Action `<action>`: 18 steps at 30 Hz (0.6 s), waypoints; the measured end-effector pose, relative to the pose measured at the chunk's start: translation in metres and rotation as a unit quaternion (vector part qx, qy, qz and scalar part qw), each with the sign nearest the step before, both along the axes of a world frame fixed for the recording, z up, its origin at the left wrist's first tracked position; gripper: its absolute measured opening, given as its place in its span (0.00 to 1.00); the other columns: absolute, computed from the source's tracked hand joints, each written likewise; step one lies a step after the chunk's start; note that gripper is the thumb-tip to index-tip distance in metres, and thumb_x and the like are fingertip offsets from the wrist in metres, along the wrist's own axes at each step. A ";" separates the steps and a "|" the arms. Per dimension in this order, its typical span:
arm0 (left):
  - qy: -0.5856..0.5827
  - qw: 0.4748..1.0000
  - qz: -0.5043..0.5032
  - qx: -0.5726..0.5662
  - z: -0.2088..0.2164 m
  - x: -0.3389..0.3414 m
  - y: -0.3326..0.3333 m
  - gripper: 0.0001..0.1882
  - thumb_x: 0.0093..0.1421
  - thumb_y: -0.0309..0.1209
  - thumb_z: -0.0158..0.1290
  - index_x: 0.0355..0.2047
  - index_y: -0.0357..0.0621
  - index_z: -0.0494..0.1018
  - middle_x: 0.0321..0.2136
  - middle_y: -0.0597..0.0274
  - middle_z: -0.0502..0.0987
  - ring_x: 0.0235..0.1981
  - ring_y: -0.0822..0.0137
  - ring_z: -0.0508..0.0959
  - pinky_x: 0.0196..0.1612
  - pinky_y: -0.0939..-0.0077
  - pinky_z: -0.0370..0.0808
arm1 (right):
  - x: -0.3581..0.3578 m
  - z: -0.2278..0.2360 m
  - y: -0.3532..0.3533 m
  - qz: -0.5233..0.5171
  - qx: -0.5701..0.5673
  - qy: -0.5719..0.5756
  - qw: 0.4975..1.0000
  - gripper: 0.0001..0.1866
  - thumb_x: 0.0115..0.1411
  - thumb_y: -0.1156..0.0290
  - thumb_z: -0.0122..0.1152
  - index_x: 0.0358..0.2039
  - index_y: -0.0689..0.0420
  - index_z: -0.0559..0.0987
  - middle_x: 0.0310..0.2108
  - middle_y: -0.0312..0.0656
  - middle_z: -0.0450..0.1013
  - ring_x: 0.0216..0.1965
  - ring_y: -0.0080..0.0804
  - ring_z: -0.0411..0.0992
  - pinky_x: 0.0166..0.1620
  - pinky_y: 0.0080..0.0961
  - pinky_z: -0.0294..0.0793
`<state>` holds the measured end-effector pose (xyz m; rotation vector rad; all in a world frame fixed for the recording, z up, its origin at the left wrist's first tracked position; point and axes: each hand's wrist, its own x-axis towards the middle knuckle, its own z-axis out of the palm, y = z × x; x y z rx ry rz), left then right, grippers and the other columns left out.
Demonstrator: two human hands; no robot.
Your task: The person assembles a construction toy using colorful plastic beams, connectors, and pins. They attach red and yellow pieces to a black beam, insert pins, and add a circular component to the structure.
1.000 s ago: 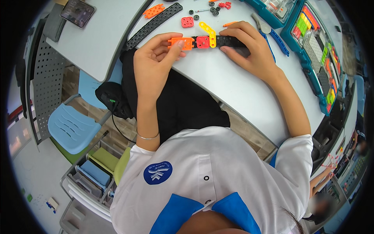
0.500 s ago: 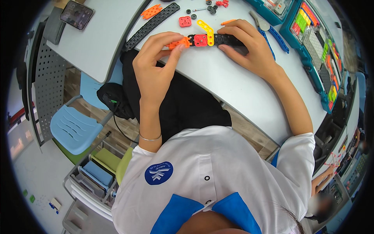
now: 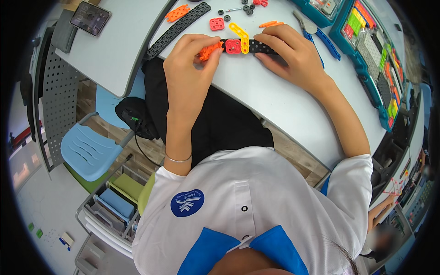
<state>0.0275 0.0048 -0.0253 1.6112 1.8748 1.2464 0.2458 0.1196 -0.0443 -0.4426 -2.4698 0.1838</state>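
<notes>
My left hand (image 3: 187, 80) pinches an orange toothed building piece (image 3: 209, 51) between thumb and fingers, its upper end tilted against the left end of a black perforated beam (image 3: 262, 47). Whether the two are joined cannot be told. A red square plate (image 3: 233, 46) sits on that beam. Beside it a bent yellow beam (image 3: 239, 33) is attached, its free arm slanting up and left. With thumb and fingers closed around the beam's right part, my right hand (image 3: 297, 56) covers its far end.
Beyond my hands lie a long black strip (image 3: 179, 30), another orange piece (image 3: 178, 13), a loose red plate (image 3: 217, 24), small black wheels (image 3: 250, 10) and orange sticks (image 3: 271, 24). Blue-handled pliers (image 3: 316, 34) rest right, near a teal parts case (image 3: 362, 68). A phone (image 3: 90, 18) lies left.
My left hand has moved slightly right and turned the orange piece to a steeper tilt. The black beam has shifted a little left, and more of it shows beside my right fingers.
</notes>
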 end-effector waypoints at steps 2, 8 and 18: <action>0.008 1.000 0.003 -0.008 0.004 0.002 0.002 0.11 0.59 0.22 0.64 0.43 0.37 0.84 0.40 0.57 0.83 0.38 0.70 0.82 0.41 0.76 0.81 | 0.000 -0.001 -0.003 -0.010 0.032 -0.010 0.999 0.17 0.54 0.68 0.74 0.44 0.55 0.81 0.42 0.39 0.76 0.40 0.35 0.78 0.39 0.28 0.80; 0.038 0.998 0.010 -0.045 0.012 0.005 0.009 0.10 0.58 0.24 0.64 0.41 0.37 0.84 0.37 0.60 0.84 0.31 0.71 0.76 0.37 0.76 0.77 | -0.002 0.006 -0.011 -0.020 0.094 -0.015 0.995 0.22 0.49 0.72 0.76 0.46 0.57 0.82 0.43 0.39 0.78 0.36 0.31 0.77 0.33 0.25 0.77; -0.013 0.994 -0.010 -0.106 0.017 -0.003 0.015 0.11 0.56 0.24 0.64 0.40 0.35 0.84 0.31 0.62 0.84 0.27 0.76 0.71 0.32 0.78 0.74 | -0.004 0.011 -0.016 -0.035 0.112 -0.036 0.992 0.19 0.51 0.68 0.73 0.43 0.57 0.80 0.41 0.36 0.74 0.41 0.29 0.77 0.40 0.24 0.80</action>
